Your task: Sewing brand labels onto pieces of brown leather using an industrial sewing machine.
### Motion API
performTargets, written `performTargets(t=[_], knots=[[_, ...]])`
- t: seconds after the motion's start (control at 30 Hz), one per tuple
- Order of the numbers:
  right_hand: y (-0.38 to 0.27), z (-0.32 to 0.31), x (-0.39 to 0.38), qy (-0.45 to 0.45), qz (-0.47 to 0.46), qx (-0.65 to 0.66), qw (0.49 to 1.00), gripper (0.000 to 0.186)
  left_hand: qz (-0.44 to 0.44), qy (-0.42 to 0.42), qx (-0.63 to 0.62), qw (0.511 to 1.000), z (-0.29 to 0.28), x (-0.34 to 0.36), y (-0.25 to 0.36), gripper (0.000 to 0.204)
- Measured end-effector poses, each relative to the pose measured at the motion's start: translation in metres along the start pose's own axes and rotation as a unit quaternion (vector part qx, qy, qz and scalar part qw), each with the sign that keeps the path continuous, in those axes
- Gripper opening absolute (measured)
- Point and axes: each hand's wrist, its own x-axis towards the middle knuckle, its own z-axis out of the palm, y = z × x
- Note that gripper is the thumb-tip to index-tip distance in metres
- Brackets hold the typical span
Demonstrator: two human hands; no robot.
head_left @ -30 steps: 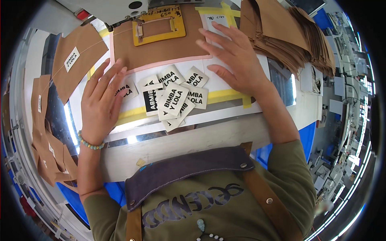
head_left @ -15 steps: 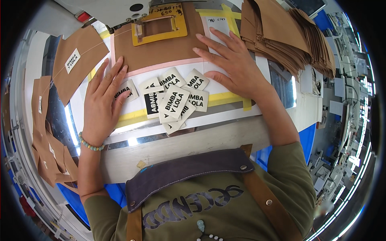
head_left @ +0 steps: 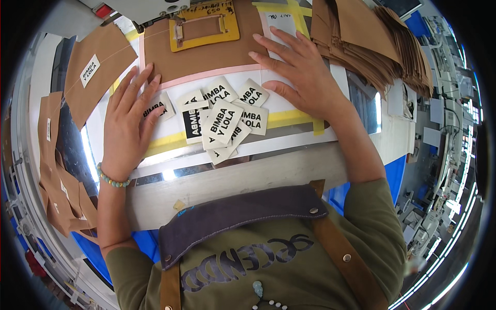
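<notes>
My left hand (head_left: 126,121) lies open at the left of a brown panel (head_left: 201,64) with pink edging, fingers spread near its corner and next to a white printed label (head_left: 163,111). My right hand (head_left: 299,82) is open, fingertips on the panel's right edge and the taped paper beside it. Between my hands lies an overlapping pile of several square white labels (head_left: 222,121), one mostly black. A yellow template frame (head_left: 230,36) rests on the panel under the machine head (head_left: 155,10), with a thread running leftward from there.
A brown piece (head_left: 88,103) with a label lies at left, more brown pieces (head_left: 51,155) beyond. A thick stack of brown panels (head_left: 356,36) is at back right. Blue bins (head_left: 392,170) sit below the metal table edge (head_left: 232,160). Other machines line the aisle at right.
My right fingers have lowered slightly toward the panel's lower right edge since a second ago. The whole view has shifted a little upward; my left hand and the labels look much the same.
</notes>
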Motion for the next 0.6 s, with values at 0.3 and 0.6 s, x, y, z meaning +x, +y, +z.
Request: performTargets(t=[0.3, 0.6], knots=[[-0.047, -0.033, 0.014, 0.079, -0.074, 0.159, 0.981, 0.034, 0.008, 0.095, -0.059, 0.994, -0.007, 0.003, 0.003, 0.043], [-0.072, -0.02, 0.029, 0.173, -0.178, 0.05, 0.967, 0.023, -0.039, 0.046, -0.336, 0.94, -0.036, 0.003, 0.045, 0.033]])
